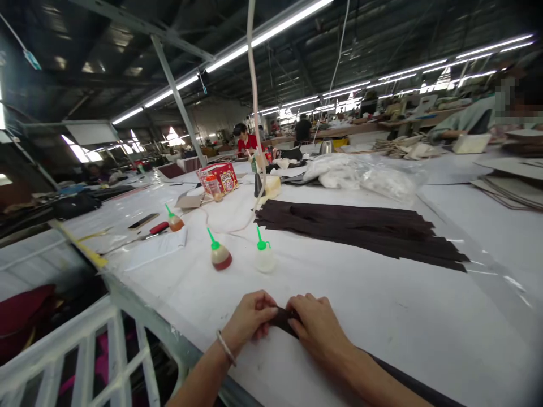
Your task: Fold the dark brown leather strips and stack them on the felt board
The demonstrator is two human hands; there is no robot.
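Observation:
A dark brown strip, like leather or fabric, [285, 322] runs between my two hands just above or on the white tabletop. My left hand [253, 317] pinches one end of it between thumb and fingers. My right hand [316, 322] is closed on the strip a little farther along, fingers bent over it. The strip's rest passes under my right forearm and shows again at the lower right. Beyond my hands stand a bottle with reddish-brown liquid [221, 257] and a clear bottle [265, 259], both with green nozzles. A stack of dark brown strips [348, 226] lies farther back.
A third green-nozzled bottle [175, 222] stands left, near a red-handled tool [159, 228] and paper [156, 249]. A hanging cable [254, 85] reaches the table. Behind are a red box [224, 176] and plastic bags [360, 175]. White crate slats [114, 362] stand below the left edge.

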